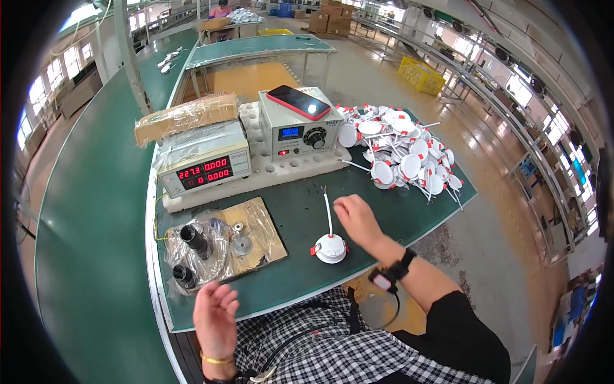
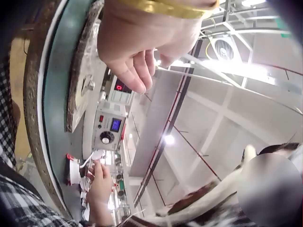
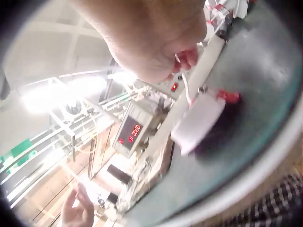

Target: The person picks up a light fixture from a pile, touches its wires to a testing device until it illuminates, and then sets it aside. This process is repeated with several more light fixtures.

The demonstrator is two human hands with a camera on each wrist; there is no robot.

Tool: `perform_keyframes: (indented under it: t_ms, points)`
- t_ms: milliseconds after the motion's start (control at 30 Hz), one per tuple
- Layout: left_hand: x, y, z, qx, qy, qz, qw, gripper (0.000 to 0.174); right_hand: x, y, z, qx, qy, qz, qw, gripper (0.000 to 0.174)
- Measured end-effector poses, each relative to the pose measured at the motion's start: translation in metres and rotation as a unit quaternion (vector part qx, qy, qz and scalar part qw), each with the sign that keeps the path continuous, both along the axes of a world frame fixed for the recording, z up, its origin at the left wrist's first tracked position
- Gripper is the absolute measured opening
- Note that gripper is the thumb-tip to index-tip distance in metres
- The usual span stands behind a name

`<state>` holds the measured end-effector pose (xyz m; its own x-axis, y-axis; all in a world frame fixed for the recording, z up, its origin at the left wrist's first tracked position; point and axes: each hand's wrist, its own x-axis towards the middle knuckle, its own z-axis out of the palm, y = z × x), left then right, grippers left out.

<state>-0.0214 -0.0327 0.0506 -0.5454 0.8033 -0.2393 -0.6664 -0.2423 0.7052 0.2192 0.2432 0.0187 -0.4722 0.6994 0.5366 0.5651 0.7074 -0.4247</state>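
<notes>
A round white downlight (image 1: 331, 248) with red-tipped spring clips lies on the green bench, its white cable (image 1: 329, 214) pointing away from me with bare wire ends. My right hand (image 1: 355, 221) hovers just right of that cable, fingers loosely bent and holding nothing that shows. In the right wrist view the downlight (image 3: 201, 120) sits below the bent fingers. My left hand (image 1: 216, 320) is raised at the bench's front edge, palm turned inward, its fingers loosely bent around nothing. Closest to it is a wooden board (image 1: 272, 240) in plastic film, carrying black cylinders (image 1: 194, 238).
Behind stand a power meter (image 1: 204, 173) with red digits and a grey tester (image 1: 300, 137) with a dial, on white foam (image 1: 262, 176). A phone (image 1: 299, 102) tops the tester. Many similar downlights (image 1: 409, 166) are heaped at the right. A taped carton (image 1: 185, 118) rests over the meter.
</notes>
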Motion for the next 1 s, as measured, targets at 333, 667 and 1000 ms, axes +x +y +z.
perform_keyframes:
  t_ms: [333, 667, 1000]
  points:
    - [0.017, 0.076, 0.002, -0.02, 0.549, -0.014, 0.836, 0.032, -0.055, -0.054, 0.035, -0.5, 0.032, 0.191, 0.844, 0.027]
    - [0.003, 0.087, 0.011, -0.022, 0.723, 0.075, 0.687, 0.026, -0.086, -0.109, 0.046, -0.439, 0.051, 0.248, 0.862, 0.029]
    - [0.009, 0.041, -0.038, -0.059, 0.16, -0.12, 0.978, 0.05, -0.101, -0.11, 0.06, -0.457, 0.243, 0.208, 0.83, 0.028]
